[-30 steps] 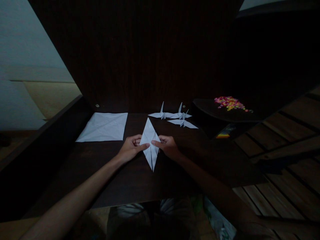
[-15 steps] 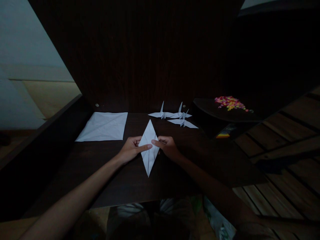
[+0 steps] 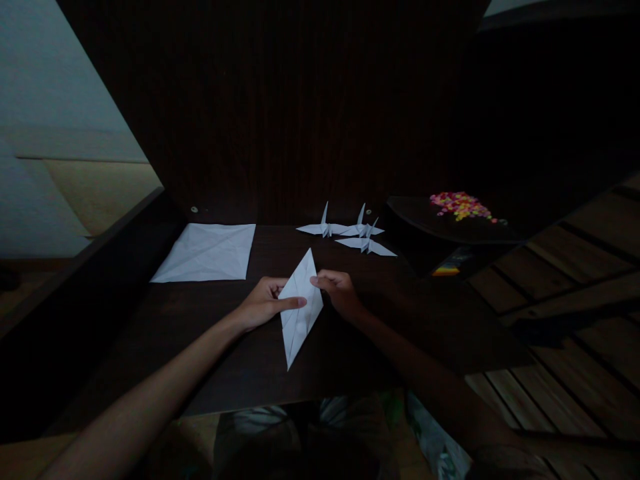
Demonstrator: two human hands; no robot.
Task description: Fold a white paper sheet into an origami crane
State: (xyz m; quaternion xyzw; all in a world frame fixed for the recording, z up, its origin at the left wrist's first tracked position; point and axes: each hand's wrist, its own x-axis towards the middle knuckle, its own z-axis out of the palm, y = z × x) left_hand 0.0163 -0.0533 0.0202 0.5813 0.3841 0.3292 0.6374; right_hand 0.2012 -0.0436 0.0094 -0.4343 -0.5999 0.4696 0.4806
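A white sheet folded into a long diamond, the folded paper point(image 3: 301, 325), is held up over the dark tabletop, its top point tilted right. My left hand point(image 3: 265, 301) grips its left side, thumb flat across the front and fingers behind. On the upper right edge my right hand point(image 3: 339, 291) pinches the paper between thumb and curled fingers. Crease lines run along the diamond's face. Just beyond it stand three white paper cranes, one at the left point(image 3: 326, 229), one behind point(image 3: 361, 229) and one in front point(image 3: 366, 245).
A creased white paper sheet point(image 3: 207, 253) lies at the back left of the dark table point(image 3: 225, 380). To the right, a small dark shelf point(image 3: 425, 223) bears a heap of colourful little pieces point(image 3: 463, 205). A raised side board point(image 3: 85, 287) borders the left.
The folded paper has tilted, its top point moving right and its bottom point left and nearer me. My right thumb has shifted towards the paper's right edge.
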